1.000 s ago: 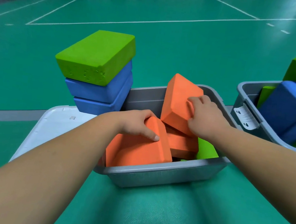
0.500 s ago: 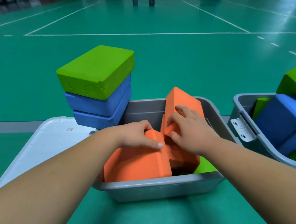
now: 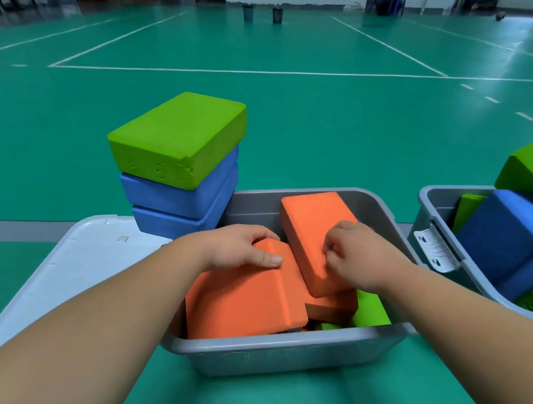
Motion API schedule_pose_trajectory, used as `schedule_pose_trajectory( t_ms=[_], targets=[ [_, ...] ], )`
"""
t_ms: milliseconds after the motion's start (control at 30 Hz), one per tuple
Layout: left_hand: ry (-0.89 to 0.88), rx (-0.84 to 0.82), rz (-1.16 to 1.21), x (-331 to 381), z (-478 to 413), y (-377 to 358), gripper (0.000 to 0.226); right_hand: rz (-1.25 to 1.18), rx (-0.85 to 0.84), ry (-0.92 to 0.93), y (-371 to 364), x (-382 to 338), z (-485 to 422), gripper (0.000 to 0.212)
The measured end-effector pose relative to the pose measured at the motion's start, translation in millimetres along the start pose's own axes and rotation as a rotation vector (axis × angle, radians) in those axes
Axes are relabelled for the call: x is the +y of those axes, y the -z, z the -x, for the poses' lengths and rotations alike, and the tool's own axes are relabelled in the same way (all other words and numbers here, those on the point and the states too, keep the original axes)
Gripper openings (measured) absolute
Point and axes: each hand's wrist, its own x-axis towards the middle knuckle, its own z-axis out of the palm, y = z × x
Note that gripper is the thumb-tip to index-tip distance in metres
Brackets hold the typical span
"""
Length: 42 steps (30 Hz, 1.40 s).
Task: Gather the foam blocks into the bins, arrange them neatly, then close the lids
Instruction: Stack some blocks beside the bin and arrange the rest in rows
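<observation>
step: arranging, I reckon, blocks sit crooked in the grey plastic bin (image 3: 271, 361)
left hand (image 3: 242, 249): fingers curl over the top of the near orange rectangular foam block (image 3: 245, 300)
right hand (image 3: 360, 254): fingers curled, gripping the tilted orange rectangular foam block (image 3: 312, 228) behind it
next: lay both flat, probably

Right bin (image 3: 428, 213) cut off at edge, lower green block (image 3: 371, 312) seemingly half-buried

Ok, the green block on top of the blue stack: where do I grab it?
Probably across its long sides, coming from above: the green block lies flat and uppermost on the two blue blocks, so both side faces are free and it lifts straight off.
</observation>
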Motion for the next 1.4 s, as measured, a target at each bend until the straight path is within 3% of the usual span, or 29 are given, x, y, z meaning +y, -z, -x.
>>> schedule_pose_trajectory(
  t_ms=[67,233,333,433,533,600,733,833,900,1000,1100,1200,1267,1400],
  targets=[
    [-0.033,0.051,0.130,1,0,2,0.065,-0.047,-0.008,0.019,1,1,-1,0.034],
    [-0.100,0.364,0.350,33,0,13,0.064,-0.180,-0.048,-0.052,5,1,3,0.019],
    [-0.109,0.546,0.287,61,-3,13,0.071,-0.461,-0.031,-0.178,20,-4,10,0.044],
    [-0.113,0.644,0.242,88,-1,16,0.066,-0.684,-0.109,-0.179,33,-3,16,0.072],
    [-0.068,0.800,0.197,107,0,24,0.075,-0.706,-0.302,-0.113,42,-8,24,0.076],
    [-0.053,0.896,0.182,114,0,28,0.089,-0.742,-0.344,-0.132,46,-14,26,0.073],
    [-0.060,0.920,0.228,118,4,28,0.082,-0.778,-0.197,-0.150,47,-20,25,0.067],
    [-0.071,0.856,0.243,123,10,27,0.064,-0.885,-0.039,-0.155,54,-22,32,0.038],
    [-0.096,0.807,0.191,129,16,26,0.056,-0.925,0.066,-0.173,61,-22,32,0.033],
    [-0.182,0.817,0.123,135,28,30,0.065,-0.957,0.200,-0.213,74,-31,22,0.045],
    [-0.068,0.881,0.041,141,41,41,0.069,-0.964,0.259,-0.251,91,-51,12,0.053],
    [0.037,0.901,0.153,146,62,60,0.051,-0.971,0.336,-0.317,105,-69,-2,0.054],
    [-0.053,0.874,0.279,145,75,76,0.039,-1.009,0.393,-0.345,116,-84,-12,0.064],
    [-0.182,1.017,0.349,137,101,103,0.058,-1.111,0.441,-0.345,134,-116,-40,0.082]
  ],
)
